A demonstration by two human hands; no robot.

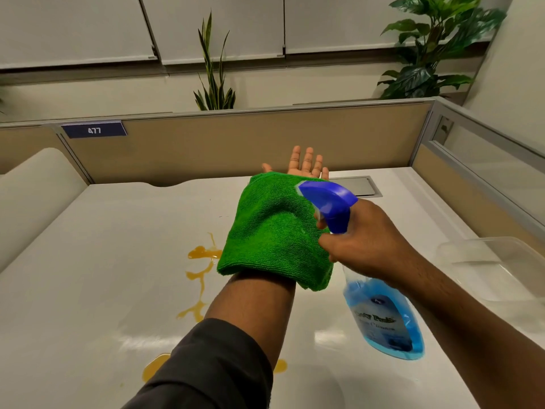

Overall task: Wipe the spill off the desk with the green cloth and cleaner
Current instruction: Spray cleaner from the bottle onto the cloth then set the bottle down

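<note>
A folded green cloth (pixel 274 231) lies across the palm and wrist of my left hand (pixel 306 162), which is held flat above the desk with fingers spread. My right hand (pixel 362 234) grips the neck of a spray bottle (pixel 383 317) of blue cleaner, a finger on the trigger. Its blue nozzle (pixel 327 199) points at the cloth from close by. An orange spill (pixel 203 255) runs in streaks and puddles over the white desk (pixel 103 276) below my left forearm, which hides part of it.
A clear plastic tub (pixel 498 267) stands at the desk's right side. A grey cable hatch (pixel 356 185) sits at the back. Tan partition walls (pixel 236 143) close the desk at the rear and right, with plants behind them.
</note>
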